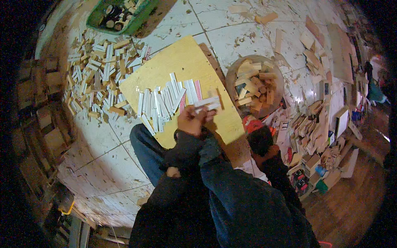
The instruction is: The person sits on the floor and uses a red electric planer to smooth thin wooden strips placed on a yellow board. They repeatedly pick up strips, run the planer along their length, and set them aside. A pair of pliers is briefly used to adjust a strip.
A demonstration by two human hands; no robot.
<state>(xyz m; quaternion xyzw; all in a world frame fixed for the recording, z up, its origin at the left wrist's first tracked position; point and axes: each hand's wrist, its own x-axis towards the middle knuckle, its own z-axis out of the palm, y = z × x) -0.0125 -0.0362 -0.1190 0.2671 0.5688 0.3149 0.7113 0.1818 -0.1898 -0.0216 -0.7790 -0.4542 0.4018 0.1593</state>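
Observation:
A yellow board (169,62) lies in front of me, with several narrow white strips (159,103) spread in a slanting row across it. My left hand (192,120) is over the board's near right part, fingers closed on a white strip (208,102). A short brown wooden strip (220,98) is just beyond that piece. Off the board's right corner, my right hand (266,153) is wrapped round a red and black power tool (258,134), which looks like a drill. Its tip is hard to make out.
A heap of white and wooden pieces (97,78) covers the floor at left. A green crate (140,20) stands at the far left. Beside the board is a round tub (278,68) of wood blocks. Stacked wood pieces (310,132) and planks (341,53) lie at right.

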